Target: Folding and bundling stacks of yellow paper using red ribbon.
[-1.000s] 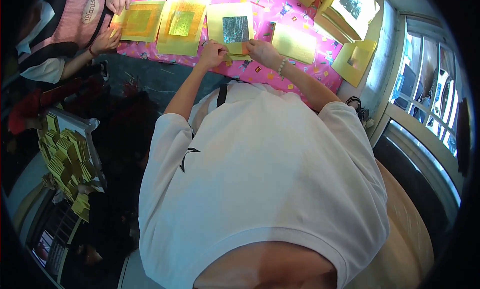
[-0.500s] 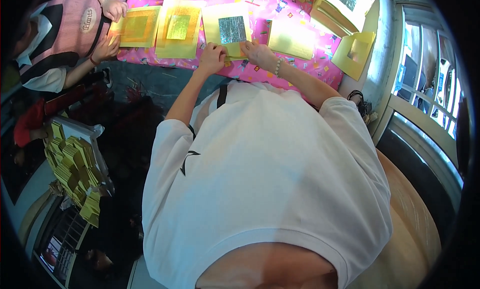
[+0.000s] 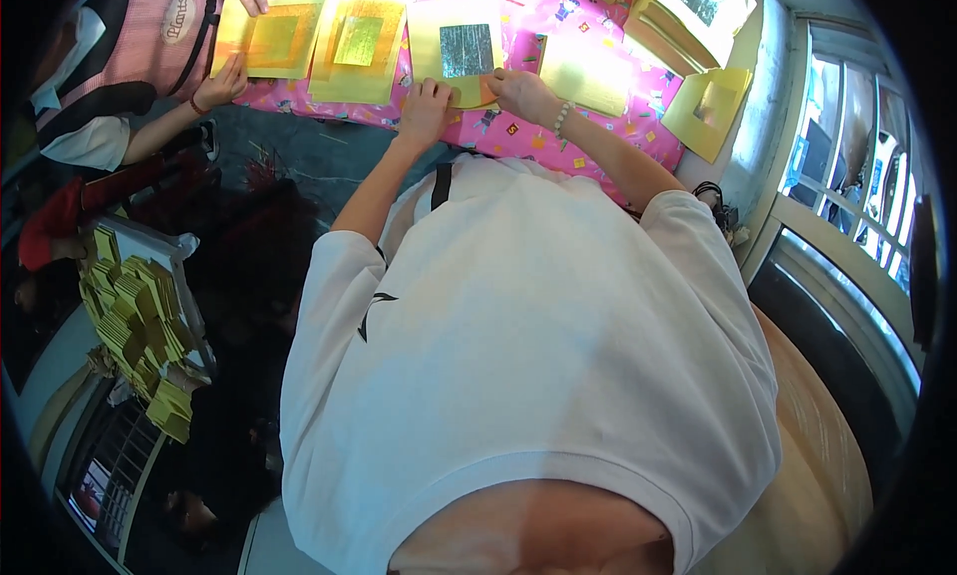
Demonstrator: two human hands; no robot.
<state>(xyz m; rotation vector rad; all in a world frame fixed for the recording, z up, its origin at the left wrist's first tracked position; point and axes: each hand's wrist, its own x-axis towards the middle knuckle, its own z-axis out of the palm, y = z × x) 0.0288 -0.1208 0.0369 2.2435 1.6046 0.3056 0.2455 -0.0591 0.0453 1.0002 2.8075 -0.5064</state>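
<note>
A yellow paper sheet (image 3: 426, 45) with a dark silvery foil square (image 3: 467, 50) lies before me on a pink patterned tablecloth (image 3: 588, 142). Its near edge is turned up into a yellow and orange flap (image 3: 473, 94) just below the foil. My left hand (image 3: 428, 111) has its bent fingers on the flap's left end, at the table's near edge. At the right end, my right hand (image 3: 525, 96), a beaded bracelet on its wrist, pinches the orange corner between thumb and fingers. Both thumbs are partly hidden.
Left of my sheet lie yellow stacks (image 3: 357, 42) with gold squares. A co-worker's hands (image 3: 227, 81) touch the leftmost stack (image 3: 269, 39). Right of me are another yellow pile (image 3: 583, 75) and foil-marked sheets (image 3: 706, 114). Behind, a tray holds many folded yellow papers (image 3: 135, 311).
An orange corner now shows beside my right fingers, where the flap is lifted further. My left hand has barely shifted. The co-worker's upper hand has moved up and right over the leftmost stack.
</note>
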